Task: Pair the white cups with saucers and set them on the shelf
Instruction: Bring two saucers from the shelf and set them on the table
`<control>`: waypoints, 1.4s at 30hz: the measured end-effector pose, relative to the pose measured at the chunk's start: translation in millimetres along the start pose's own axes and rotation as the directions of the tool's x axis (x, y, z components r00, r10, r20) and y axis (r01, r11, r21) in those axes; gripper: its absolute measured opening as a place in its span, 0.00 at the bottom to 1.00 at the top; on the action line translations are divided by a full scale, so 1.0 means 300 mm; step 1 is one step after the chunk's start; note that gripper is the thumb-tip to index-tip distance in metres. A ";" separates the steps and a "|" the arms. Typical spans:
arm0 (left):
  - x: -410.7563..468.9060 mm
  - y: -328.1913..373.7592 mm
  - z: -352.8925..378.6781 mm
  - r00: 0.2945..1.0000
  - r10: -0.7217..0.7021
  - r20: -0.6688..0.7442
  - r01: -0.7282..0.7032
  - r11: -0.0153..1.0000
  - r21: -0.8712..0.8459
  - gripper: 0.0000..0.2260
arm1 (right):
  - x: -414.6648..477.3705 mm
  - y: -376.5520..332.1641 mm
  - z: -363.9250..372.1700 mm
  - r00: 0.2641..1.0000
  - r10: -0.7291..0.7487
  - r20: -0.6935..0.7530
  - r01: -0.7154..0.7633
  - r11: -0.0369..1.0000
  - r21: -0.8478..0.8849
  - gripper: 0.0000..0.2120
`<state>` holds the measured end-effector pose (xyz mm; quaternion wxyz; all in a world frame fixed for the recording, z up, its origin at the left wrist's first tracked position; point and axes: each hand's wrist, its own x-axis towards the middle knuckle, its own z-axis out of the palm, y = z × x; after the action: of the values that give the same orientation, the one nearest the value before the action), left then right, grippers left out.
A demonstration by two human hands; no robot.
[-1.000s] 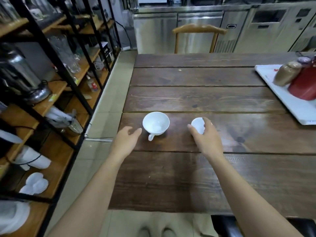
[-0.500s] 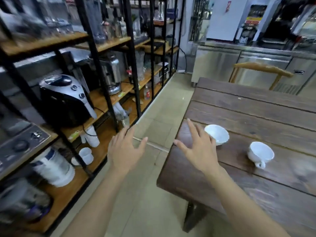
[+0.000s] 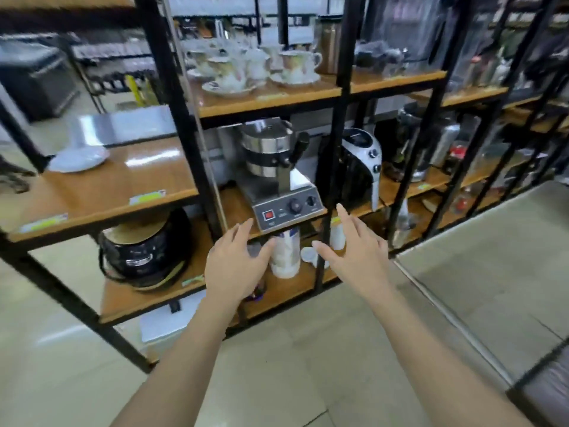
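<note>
I face a black-framed shelf unit (image 3: pixel 181 112) with wooden boards. A white saucer (image 3: pixel 78 158) lies at the left end of the middle board. Low down, a small white cup (image 3: pixel 309 255) stands on the bottom board between my hands, partly behind a black post. My left hand (image 3: pixel 235 266) and my right hand (image 3: pixel 357 257) are stretched out toward the lower shelf, fingers spread, holding nothing. The two white cups on the table are out of view.
Patterned cups on saucers (image 3: pixel 255 69) fill the upper board. A steel waffle maker (image 3: pixel 277 180) and a black-and-silver coffee machine (image 3: pixel 360 171) stand on the middle board. A black rice cooker (image 3: pixel 141 248) and a white canister (image 3: pixel 286 252) sit below. Tiled floor (image 3: pixel 292 365) lies underneath.
My view has swung left from the table and its two white cups to the shelf unit. Both hands left the cups and now reach empty toward the lower shelf.
</note>
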<state>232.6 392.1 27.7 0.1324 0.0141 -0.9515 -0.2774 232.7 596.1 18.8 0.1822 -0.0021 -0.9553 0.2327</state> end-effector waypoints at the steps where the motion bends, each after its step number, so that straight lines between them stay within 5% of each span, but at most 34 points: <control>1: 0.009 -0.046 -0.041 0.999 -0.030 -0.025 0.031 0.999 0.008 0.28 | 0.026 -0.058 0.034 0.999 -0.045 0.024 0.044 0.999 0.025 0.37; 8: 0.072 -0.302 -0.222 0.963 -0.182 -0.197 0.190 0.982 0.022 0.28 | 0.175 -0.409 0.243 0.953 -0.284 0.106 0.252 0.936 0.244 0.39; 25: 0.563 -0.826 -0.408 0.807 -0.463 -0.367 0.470 0.880 -0.075 0.30 | 0.699 -0.971 0.800 0.836 -0.477 0.270 0.305 0.815 0.493 0.40; 32: 0.772 -1.043 -0.474 0.775 -0.527 -0.349 0.522 0.845 -0.117 0.30 | 0.877 -1.178 0.963 0.842 -0.466 0.272 0.296 0.821 0.489 0.41; 42: 1.127 -1.358 -0.612 0.753 -0.604 -0.261 0.541 0.795 -0.276 0.27 | 1.082 -1.446 1.173 0.846 -0.215 0.489 -0.022 0.901 0.433 0.39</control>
<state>-64.8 -82.5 42.6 0.2017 0.3405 -0.8342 -0.3841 -158.2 81.9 34.1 -0.0778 0.1502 -0.8937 0.4156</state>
